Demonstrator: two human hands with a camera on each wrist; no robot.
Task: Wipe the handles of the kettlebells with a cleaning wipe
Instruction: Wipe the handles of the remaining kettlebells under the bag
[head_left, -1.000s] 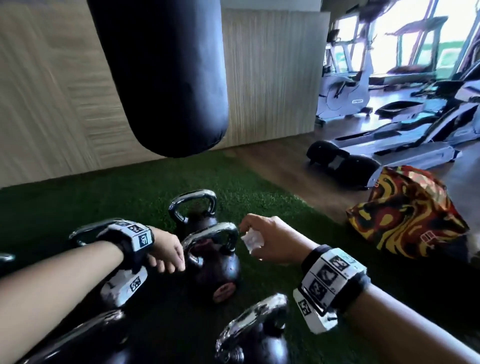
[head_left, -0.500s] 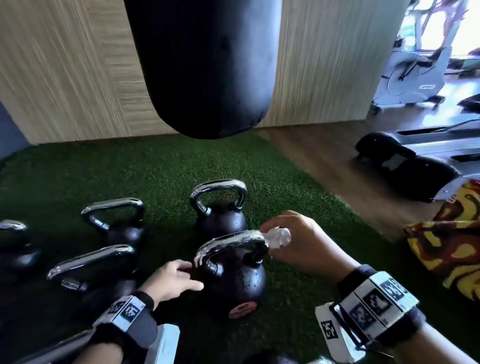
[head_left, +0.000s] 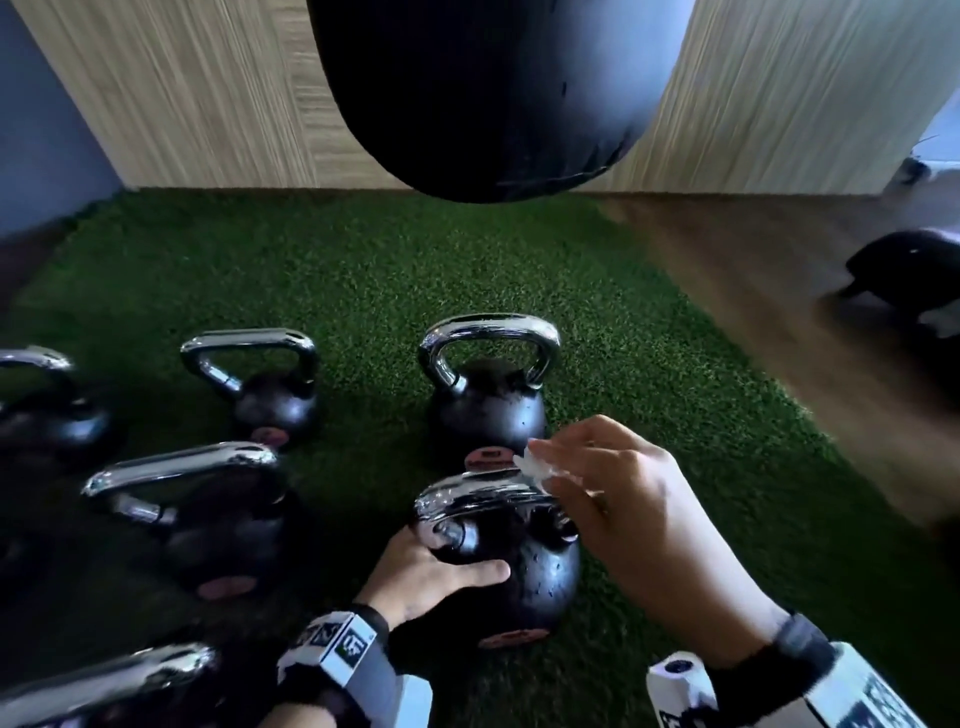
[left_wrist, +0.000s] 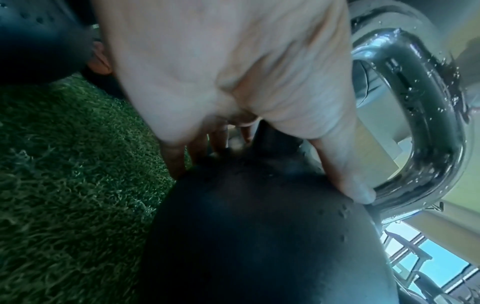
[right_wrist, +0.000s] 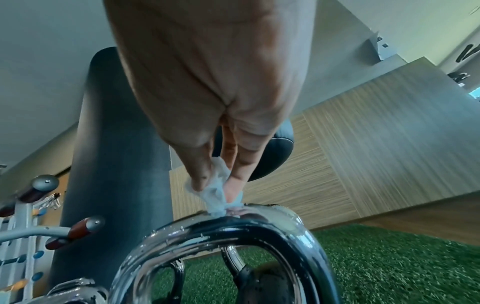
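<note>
Several black kettlebells with chrome handles stand on green turf. On the nearest kettlebell (head_left: 540, 577), my left hand (head_left: 431, 577) lies against the black body (left_wrist: 259, 236), fingers spread along it and thumb by the handle's foot. My right hand (head_left: 618, 499) pinches a crumpled white wipe (head_left: 540, 467) between thumb and fingers and presses it on top of that kettlebell's chrome handle (head_left: 478, 499). In the right wrist view the wipe (right_wrist: 215, 193) touches the wet handle (right_wrist: 233, 228). Droplets dot the handle (left_wrist: 415, 123) in the left wrist view.
Another kettlebell (head_left: 488, 395) stands just behind the one I hold, more kettlebells (head_left: 208, 519) to the left. A black punching bag (head_left: 478, 93) hangs overhead in front. A wood-panel wall (head_left: 208, 93) closes the back; wooden floor (head_left: 779, 291) lies right of the turf.
My right hand brought the wipe from the handle's right end onto its top. My left hand moved from beside the kettlebell to flat against its body. The head view swung left and down.
</note>
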